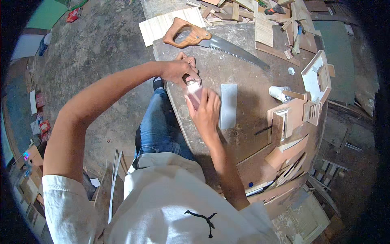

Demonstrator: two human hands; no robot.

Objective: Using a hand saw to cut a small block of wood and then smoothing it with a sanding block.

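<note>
My right hand (205,110) is closed around a small pinkish-brown block (195,96) near the bench's left edge. A bright, whitish end shows at the top of the block. My left hand (180,70) is curled just beyond that end, its fingers bent and close together; what they grip is hidden. To the right of my right hand, a flat pale grey strip (228,106) lies on the bench (252,134). Farther away rests a handsaw (233,51) with a wooden handle, its toothed edge facing me.
A light striped board (156,25) overhangs the far left bench edge. Wood offcuts (239,12) and a hammer (297,40) are piled at the far right. A white cup (279,94) lies on its side near wooden pieces (286,122) on the right.
</note>
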